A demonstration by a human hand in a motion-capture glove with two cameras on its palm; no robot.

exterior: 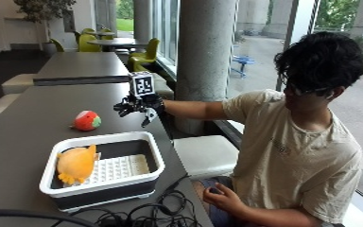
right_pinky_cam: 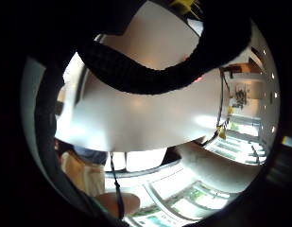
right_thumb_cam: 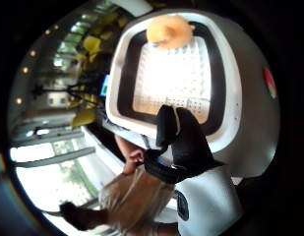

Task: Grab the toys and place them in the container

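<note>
In the outside view my gloved right hand (exterior: 137, 105) hangs in the air above the grey table (exterior: 24, 123), fingers loosely spread and holding nothing. A round red and green toy (exterior: 87, 120) lies on the table a short way to the hand's left and below it. Nearer the camera stands a white container with a black base (exterior: 106, 138), and an orange plush toy (exterior: 76, 164) lies in its left end. The thumb side palm view looks down on the container (right_thumb_cam: 117, 83) with the orange toy (right_thumb_cam: 168, 30) inside, and a gloved finger (right_thumb_cam: 183, 142) crosses in front.
A concrete pillar (exterior: 206, 61) rises just behind the hand. A padded bench seat (exterior: 203, 153) sits beside the table's right edge. Black cables (exterior: 143, 215) lie coiled on the table in front of the container. Another table (exterior: 81, 64) stands further back.
</note>
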